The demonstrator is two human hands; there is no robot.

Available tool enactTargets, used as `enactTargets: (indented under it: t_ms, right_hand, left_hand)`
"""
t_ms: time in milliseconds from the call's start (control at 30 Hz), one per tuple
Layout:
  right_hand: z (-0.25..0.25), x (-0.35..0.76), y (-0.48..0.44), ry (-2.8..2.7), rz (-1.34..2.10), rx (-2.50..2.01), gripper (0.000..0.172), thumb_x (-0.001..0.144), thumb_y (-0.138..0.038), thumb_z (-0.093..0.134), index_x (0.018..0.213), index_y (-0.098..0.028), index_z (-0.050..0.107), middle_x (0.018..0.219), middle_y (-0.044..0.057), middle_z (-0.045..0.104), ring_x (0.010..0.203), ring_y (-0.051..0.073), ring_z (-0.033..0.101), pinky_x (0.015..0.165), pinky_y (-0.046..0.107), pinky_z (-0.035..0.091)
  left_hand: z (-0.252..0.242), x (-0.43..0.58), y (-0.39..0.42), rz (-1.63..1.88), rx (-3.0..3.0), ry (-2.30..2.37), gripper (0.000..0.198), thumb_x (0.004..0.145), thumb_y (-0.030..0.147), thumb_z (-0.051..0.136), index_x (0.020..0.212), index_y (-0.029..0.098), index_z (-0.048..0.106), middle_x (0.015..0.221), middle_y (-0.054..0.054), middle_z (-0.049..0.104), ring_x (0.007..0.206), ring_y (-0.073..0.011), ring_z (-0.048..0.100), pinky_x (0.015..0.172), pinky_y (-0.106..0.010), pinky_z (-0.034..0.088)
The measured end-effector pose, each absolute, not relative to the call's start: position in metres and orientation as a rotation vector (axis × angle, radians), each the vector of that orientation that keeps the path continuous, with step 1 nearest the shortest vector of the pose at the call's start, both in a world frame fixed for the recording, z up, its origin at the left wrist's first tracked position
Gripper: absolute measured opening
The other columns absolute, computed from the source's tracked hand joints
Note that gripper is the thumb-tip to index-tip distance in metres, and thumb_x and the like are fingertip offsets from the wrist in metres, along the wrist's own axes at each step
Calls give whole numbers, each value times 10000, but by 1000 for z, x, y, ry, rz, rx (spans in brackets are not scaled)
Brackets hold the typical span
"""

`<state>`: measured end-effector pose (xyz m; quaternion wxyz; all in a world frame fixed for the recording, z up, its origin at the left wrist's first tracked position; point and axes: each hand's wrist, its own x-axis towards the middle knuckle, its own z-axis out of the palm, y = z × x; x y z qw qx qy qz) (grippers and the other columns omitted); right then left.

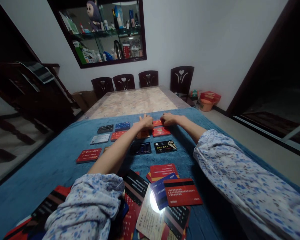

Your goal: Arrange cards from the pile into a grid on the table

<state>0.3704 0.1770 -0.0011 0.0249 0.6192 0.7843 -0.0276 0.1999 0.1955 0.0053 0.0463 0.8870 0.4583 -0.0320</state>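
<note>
Far out over the blue cloth, my left hand (pixel 146 122) and my right hand (pixel 168 119) are at the two sides of a red card (pixel 157 123) in the back row. The fingers of both hands are closed at its edges. Just nearer lies another red card (pixel 161 131). A black VIP card (pixel 165 146) and a dark card (pixel 141 148) are in the row in front. My left forearm partly covers an orange card (pixel 143 134) and a red card (pixel 118 135). Farther left are a blue card stack (pixel 122 126), a black one (pixel 105 129) and a white card (pixel 100 138).
Close to me, loose cards overlap in a heap, a red card (pixel 183 192) on top. Another red stack (pixel 89 155) sits at the left. The blue cloth (pixel 52 156) covers the table's near part. Dark chairs (pixel 182 78) stand at the far end.
</note>
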Motion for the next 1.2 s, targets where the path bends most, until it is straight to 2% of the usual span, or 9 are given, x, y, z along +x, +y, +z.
enactTargets:
  t_ms: [333, 467, 633, 767, 933, 1067, 1200]
  right_hand:
    - [-2, 371, 179, 2403, -79, 1915, 270, 739, -233, 638, 986, -210, 745, 1161, 129, 657, 949, 249, 649, 775, 305, 498]
    - [-5, 374, 178, 2428, -70, 1946, 362, 766, -256, 639, 1121, -228, 705, 1144, 110, 679, 963, 239, 651, 795, 293, 500]
    - [-2, 379, 165, 2492, -25, 2013, 471, 836, -290, 599, 1290, -165, 601, 1151, 135, 681, 1079, 258, 610, 892, 312, 475]
    - [5, 382, 146, 2540, 14, 2041, 408, 844, -266, 599, 1242, -176, 622, 1174, 110, 668, 1104, 234, 588, 885, 274, 449]
    - [11, 381, 115, 2649, 132, 2032, 247, 847, -180, 541, 1032, -169, 704, 1049, 96, 700, 963, 213, 602, 805, 268, 421]
    - [14, 378, 90, 2722, 205, 1976, 230, 839, -143, 516, 968, -165, 706, 971, 91, 705, 895, 205, 585, 747, 268, 390]
    - [14, 376, 68, 2820, 242, 1905, 190, 834, -130, 515, 898, -169, 690, 906, 83, 694, 853, 201, 567, 707, 270, 358]
  left_hand:
    - [13, 198, 194, -192, 2738, 1443, 218, 711, 196, 629, 922, 185, 684, 1190, -137, 643, 1236, -350, 431, 1007, -510, 386]
    - [17, 193, 186, -137, 2768, 1435, 289, 758, 180, 569, 1024, 163, 680, 1284, -160, 592, 1268, -355, 395, 1012, -539, 365]
    - [23, 183, 168, 25, 2852, 1392, 378, 802, 158, 509, 1148, 151, 659, 1317, -173, 555, 1269, -343, 382, 998, -538, 352]
    - [26, 175, 151, 155, 2907, 1333, 357, 817, 160, 497, 1123, 154, 681, 1239, -171, 592, 1207, -340, 417, 935, -509, 363]
    - [26, 168, 125, 294, 2928, 1284, 273, 830, 158, 501, 1005, 174, 710, 1119, -134, 642, 1127, -317, 458, 897, -473, 359]
    - [24, 165, 100, 367, 2913, 1259, 240, 832, 136, 494, 884, 181, 723, 1015, -116, 664, 1065, -303, 479, 888, -462, 347]
    - [21, 162, 77, 431, 2885, 1241, 291, 842, 101, 465, 890, 190, 738, 1000, -102, 681, 1041, -285, 491, 891, -457, 327]
